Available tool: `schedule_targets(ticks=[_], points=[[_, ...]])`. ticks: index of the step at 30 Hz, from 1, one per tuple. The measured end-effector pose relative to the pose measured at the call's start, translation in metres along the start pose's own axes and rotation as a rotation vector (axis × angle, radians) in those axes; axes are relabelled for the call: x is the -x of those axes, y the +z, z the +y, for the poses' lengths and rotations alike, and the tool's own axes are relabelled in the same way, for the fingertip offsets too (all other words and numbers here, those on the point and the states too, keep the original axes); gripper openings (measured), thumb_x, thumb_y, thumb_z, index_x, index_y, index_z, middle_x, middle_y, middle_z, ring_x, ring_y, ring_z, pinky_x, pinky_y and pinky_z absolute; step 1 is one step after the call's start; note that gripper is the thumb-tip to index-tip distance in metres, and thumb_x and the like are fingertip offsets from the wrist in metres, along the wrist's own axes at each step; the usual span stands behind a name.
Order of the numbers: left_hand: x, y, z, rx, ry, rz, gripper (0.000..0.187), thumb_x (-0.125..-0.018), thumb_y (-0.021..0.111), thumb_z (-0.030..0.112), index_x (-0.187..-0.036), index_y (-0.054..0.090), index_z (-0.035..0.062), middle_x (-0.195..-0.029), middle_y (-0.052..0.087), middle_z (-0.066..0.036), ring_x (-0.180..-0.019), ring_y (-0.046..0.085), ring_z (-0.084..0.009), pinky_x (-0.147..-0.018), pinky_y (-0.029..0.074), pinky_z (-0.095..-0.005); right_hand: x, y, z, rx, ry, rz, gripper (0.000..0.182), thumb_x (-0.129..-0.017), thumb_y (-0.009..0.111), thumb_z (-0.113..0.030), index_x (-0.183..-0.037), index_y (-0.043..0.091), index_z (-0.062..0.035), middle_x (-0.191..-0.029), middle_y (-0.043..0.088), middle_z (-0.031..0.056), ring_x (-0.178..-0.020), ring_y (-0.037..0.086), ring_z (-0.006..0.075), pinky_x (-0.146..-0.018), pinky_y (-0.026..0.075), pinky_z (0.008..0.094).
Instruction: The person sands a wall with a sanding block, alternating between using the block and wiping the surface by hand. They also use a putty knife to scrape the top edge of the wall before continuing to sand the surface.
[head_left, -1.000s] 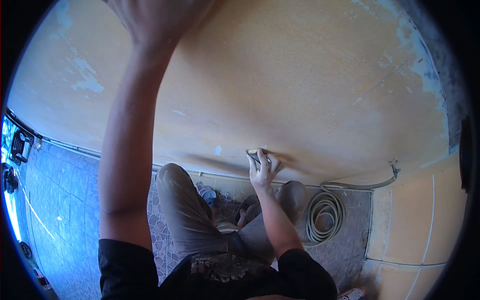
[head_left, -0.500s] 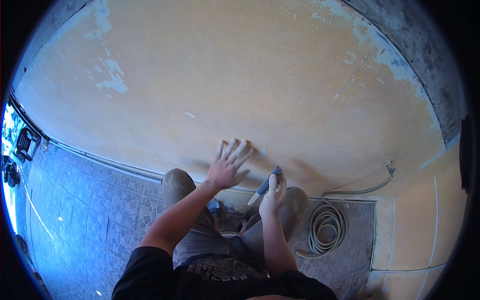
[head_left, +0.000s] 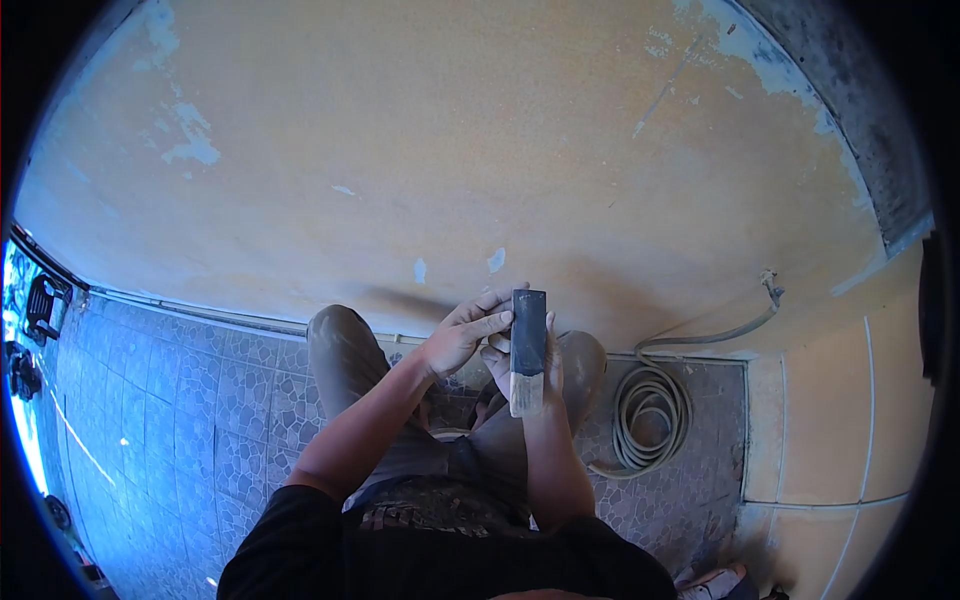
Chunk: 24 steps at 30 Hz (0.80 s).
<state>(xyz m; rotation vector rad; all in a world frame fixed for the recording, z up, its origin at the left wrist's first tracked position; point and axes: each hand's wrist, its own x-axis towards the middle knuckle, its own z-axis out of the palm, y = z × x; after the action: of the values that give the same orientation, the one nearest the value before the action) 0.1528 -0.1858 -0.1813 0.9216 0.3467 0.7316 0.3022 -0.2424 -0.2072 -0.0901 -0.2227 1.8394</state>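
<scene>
A sanding block, a dark grey sheet around a pale, dusty wooden strip, stands lengthwise in front of me with its bare end toward my body. My right hand is closed around it from behind and from the right. At its upper left edge, the fingers of my left hand pinch the dark sheet. Pale dust coats my fingers. Beyond my hands rises a yellowish wall, with two small white patches just above the block.
A coiled hose lies on the tiled floor to my right, running up to a wall tap. My bent knees flank my hands close to the wall. A dark chair stands far left.
My left hand has come off the wall and down to the sanding block. My right hand has turned the block so its broad dark face shows. The view has shifted slightly.
</scene>
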Motion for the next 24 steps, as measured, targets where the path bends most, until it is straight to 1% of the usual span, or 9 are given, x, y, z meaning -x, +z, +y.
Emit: schedule_targets(ticks=[9,11,12,13,15,16,18,21,24], points=[[0.019,0.018,0.03,-0.026,0.137,0.066,0.056,-0.106,0.059,0.022,-0.156,0.04,0.005,-0.14,0.061,-0.014,-0.131,0.058,-0.021,-0.108,0.047,-0.0365,-0.013,0.022,-0.001,0.18,0.092,-0.049,0.046,-0.105,0.054,-0.051,-0.13,0.06,-0.0119,-0.106,0.067,0.0052,-0.087,0.065,0.0174,-0.077,0.052,0.0349],[0.018,0.024,0.046,0.17,0.347,0.227,0.055,-0.106,0.059,0.021,-0.156,0.041,0.0055,-0.137,0.061,-0.014,-0.127,0.059,-0.021,-0.106,0.048,-0.0364,-0.021,0.058,-0.004,0.492,-0.149,0.391,0.049,-0.107,0.053,-0.047,-0.136,0.049,-0.0074,-0.109,0.066,0.0138,-0.095,0.064,0.0197,-0.079,0.051,0.0332],[0.015,0.015,0.054,0.055,0.447,0.27,0.055,-0.107,0.058,0.02,-0.156,0.04,0.0067,-0.136,0.06,-0.013,-0.124,0.06,-0.0222,-0.104,0.049,-0.036,-0.029,0.052,-0.026,0.552,-0.167,0.231,0.052,-0.108,0.053,-0.045,-0.141,0.041,-0.0071,-0.111,0.064,0.0123,-0.098,0.06,0.0182,-0.083,0.048,0.0336],[0.011,0.003,0.062,-0.239,0.578,0.386,0.053,-0.104,0.061,0.014,-0.154,0.044,0.0063,-0.132,0.061,-0.013,-0.118,0.062,-0.0227,-0.102,0.049,-0.036,-0.032,0.05,-0.049,0.678,-0.305,0.288,0.051,-0.107,0.055,-0.044,-0.141,0.042,-0.0072,-0.111,0.063,0.0111,-0.097,0.058,0.0179,-0.084,0.047,0.0336],[0.012,0.007,0.095,-1.089,0.782,0.712,0.055,-0.097,0.067,0.005,-0.15,0.051,0.0058,-0.125,0.061,-0.014,-0.109,0.063,-0.0244,-0.096,0.051,-0.0357,-0.043,0.098,-0.082,0.828,-0.586,0.236,0.052,-0.107,0.056,-0.042,-0.143,0.042,-0.0078,-0.111,0.062,0.0086,-0.099,0.056,0.0176,-0.087,0.044,0.0323],[0.008,0.011,0.108,-1.087,0.797,0.712,0.055,-0.097,0.067,0.005,-0.15,0.051,0.0058,-0.125,0.061,-0.014,-0.109,0.063,-0.0244,-0.096,0.051,-0.0357,-0.046,0.128,-0.094,0.886,-0.745,0.239,0.05,-0.107,0.056,-0.04,-0.144,0.044,-0.0078,-0.112,0.062,0.0091,-0.1,0.057,0.0173,-0.087,0.043,0.0316],[-0.007,0.018,0.134,-1.361,1.189,0.67,0.059,-0.09,0.072,-0.002,-0.146,0.057,0.0051,-0.12,0.059,-0.017,-0.105,0.062,-0.0253,-0.088,0.053,-0.0356,-0.051,0.185,-0.114,1.012,-1.036,0.132,0.048,-0.107,0.057,-0.036,-0.142,0.046,-0.0049,-0.115,0.062,0.01,-0.102,0.057,0.0168,-0.087,0.043,0.0306],[-0.035,0.031,0.199,-1.374,1.486,0.889,0.057,-0.088,0.075,-0.002,-0.142,0.061,0.0042,-0.121,0.057,-0.018,-0.107,0.06,-0.0275,-0.082,0.055,-0.0357,-0.076,0.247,-0.149,1.364,-1.466,-0.212,0.045,-0.107,0.058,-0.031,-0.138,0.048,-0.0005,-0.117,0.063,0.0119,-0.106,0.057,0.017,-0.088,0.043,0.0301],[-0.07,0.031,0.231,-1.417,1.654,1.072,0.054,-0.085,0.079,0.008,-0.138,0.067,0.0118,-0.122,0.058,-0.013,-0.105,0.057,-0.0281,-0.091,0.047,-0.0385,-0.118,0.296,-0.163,1.687,-1.838,-0.198,0.045,-0.106,0.059,-0.031,-0.136,0.05,0.0016,-0.118,0.063,0.0145,-0.109,0.058,0.0192,-0.091,0.044,0.032]])
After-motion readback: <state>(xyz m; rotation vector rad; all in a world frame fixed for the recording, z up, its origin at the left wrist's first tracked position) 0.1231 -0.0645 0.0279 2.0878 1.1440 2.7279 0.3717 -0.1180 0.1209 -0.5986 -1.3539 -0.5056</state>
